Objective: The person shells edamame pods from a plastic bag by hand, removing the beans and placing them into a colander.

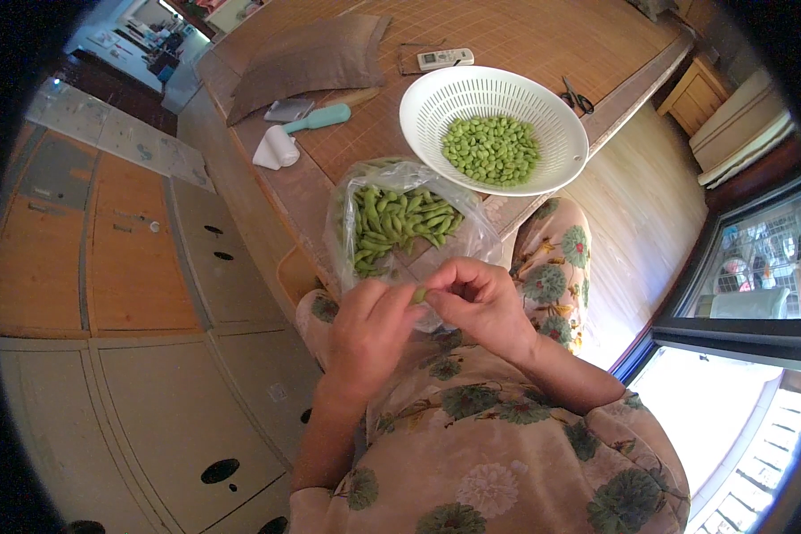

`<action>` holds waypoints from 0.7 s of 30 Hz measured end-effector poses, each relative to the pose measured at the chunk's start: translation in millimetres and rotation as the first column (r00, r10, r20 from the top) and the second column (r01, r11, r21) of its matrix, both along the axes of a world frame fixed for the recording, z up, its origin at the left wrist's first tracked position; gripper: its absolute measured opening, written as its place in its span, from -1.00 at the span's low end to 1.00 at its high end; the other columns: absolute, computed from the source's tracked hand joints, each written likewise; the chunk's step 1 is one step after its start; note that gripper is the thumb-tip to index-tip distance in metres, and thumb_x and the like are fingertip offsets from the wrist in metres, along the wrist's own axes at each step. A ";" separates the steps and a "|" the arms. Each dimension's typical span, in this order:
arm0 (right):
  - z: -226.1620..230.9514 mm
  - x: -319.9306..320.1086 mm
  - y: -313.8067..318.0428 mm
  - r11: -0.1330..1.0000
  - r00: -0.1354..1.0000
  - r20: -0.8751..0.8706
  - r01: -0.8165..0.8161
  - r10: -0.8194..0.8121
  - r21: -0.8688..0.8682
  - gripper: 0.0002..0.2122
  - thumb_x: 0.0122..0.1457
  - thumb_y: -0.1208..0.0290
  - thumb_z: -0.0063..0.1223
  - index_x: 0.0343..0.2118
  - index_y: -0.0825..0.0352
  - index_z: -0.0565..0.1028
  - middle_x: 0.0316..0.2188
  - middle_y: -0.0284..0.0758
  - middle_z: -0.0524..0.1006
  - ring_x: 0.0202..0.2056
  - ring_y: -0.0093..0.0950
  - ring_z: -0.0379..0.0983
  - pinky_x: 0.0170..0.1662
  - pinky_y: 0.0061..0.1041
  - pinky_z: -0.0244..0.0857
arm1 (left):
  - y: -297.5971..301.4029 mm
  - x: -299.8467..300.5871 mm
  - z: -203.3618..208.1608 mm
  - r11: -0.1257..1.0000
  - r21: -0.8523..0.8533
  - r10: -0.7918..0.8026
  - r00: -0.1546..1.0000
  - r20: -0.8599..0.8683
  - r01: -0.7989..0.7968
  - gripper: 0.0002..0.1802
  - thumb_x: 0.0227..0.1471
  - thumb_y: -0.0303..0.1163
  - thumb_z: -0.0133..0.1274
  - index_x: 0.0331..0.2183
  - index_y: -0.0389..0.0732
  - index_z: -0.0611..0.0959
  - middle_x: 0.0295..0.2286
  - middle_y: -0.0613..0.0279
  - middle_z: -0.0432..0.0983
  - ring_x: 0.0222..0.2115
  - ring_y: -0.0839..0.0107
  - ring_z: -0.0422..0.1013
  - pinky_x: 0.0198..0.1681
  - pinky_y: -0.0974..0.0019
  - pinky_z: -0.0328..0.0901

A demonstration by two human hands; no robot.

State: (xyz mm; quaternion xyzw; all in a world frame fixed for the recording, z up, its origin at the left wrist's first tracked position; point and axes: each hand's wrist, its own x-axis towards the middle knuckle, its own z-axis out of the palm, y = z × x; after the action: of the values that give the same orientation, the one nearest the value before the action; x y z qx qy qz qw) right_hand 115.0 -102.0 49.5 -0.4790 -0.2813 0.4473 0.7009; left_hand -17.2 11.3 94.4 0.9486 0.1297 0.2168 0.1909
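Observation:
Between my two hands, over the near edge of a clear plastic bag (489, 233), is a green soybean pod (419, 295). My left hand (370, 322) is closed on the pod's left side. The fingers of my right hand (477, 301) pinch at its right end, and their tips partly hide it. Inside the open bag, just beyond my hands, lies a heap of green pods (400, 218). Behind the bag to the right stands a white slotted colander (423, 116) with many shelled green beans (491, 149) at its bottom.
On the mat-covered surface (507, 36) lie a brown pillow (316, 62), a white remote control (445, 59), dark scissors (577, 94), a mint-green handled item (327, 117) and a white roll (278, 149). Cabinets (142, 258) stand at the left, a glass-fronted window or door (748, 258) at the right.

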 end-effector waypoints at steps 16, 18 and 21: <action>-1.6 1.3 5.2 1.000 0.999 -0.041 0.011 -0.012 -0.025 -0.94 0.05 0.64 0.04 -0.40 0.38 0.50 -0.50 -0.53 0.44 -0.46 -0.78 0.28 -0.43 -0.74 0.18 | 3.0 5.4 -5.4 0.981 0.185 -0.072 0.993 0.094 0.054 -0.68 -0.23 -0.57 0.22 -0.31 -0.26 0.55 -0.48 0.19 0.34 -0.44 0.18 0.35 -0.38 0.19 0.26; -3.8 1.2 5.5 1.000 0.998 -0.057 0.030 -0.030 -0.003 -0.94 0.04 0.65 0.04 -0.42 0.38 0.49 -0.51 -0.54 0.43 -0.47 -0.77 0.27 -0.44 -0.74 0.16 | 2.4 6.5 -5.1 0.979 0.200 -0.071 0.992 0.103 0.049 -0.68 -0.24 -0.57 0.22 -0.31 -0.26 0.55 -0.48 0.19 0.34 -0.45 0.18 0.35 -0.39 0.18 0.26; -3.7 1.4 5.8 1.000 0.999 -0.047 0.005 -0.006 -0.007 -0.93 0.05 0.68 0.00 -0.40 0.40 0.48 -0.48 -0.49 0.47 -0.45 -0.78 0.30 -0.40 -0.75 0.15 | 2.8 5.9 -6.1 0.979 0.197 -0.073 0.992 0.101 0.052 -0.67 -0.25 -0.57 0.23 -0.31 -0.26 0.55 -0.49 0.18 0.34 -0.45 0.17 0.35 -0.38 0.18 0.26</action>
State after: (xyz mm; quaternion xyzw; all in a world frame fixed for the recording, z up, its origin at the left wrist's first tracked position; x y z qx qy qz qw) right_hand 116.3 -96.2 45.8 -0.4717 -0.2620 0.4574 0.7068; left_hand -11.3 14.1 88.3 0.9531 0.0676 0.2732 0.1110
